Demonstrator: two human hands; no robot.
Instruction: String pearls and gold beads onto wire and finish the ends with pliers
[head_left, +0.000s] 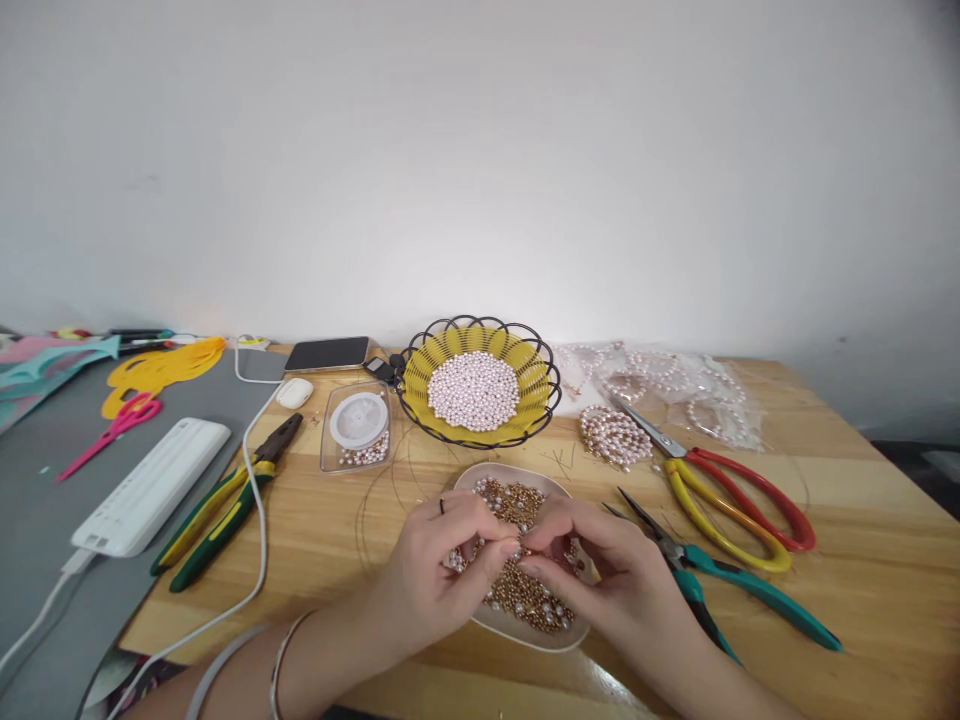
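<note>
My left hand and my right hand meet fingertip to fingertip above a pale shallow dish. Both are closed in a pinch; what sits between the fingertips is too small and covered to name. Gold beads and white pearl beads fill the dish below them. Left of the dish, thin wire curves in loose loops on the wooden table. Behind the hands stands a yellow basket with a black looped rim, holding a heap of pale pink pearl beads.
On the right lie a coiled bead string, red-and-yellow-handled scissors, teal-handled pliers and bagged bead strings. Leftward are a clear box with a spool, green-yellow pliers, a phone, a white power bank and pink scissors.
</note>
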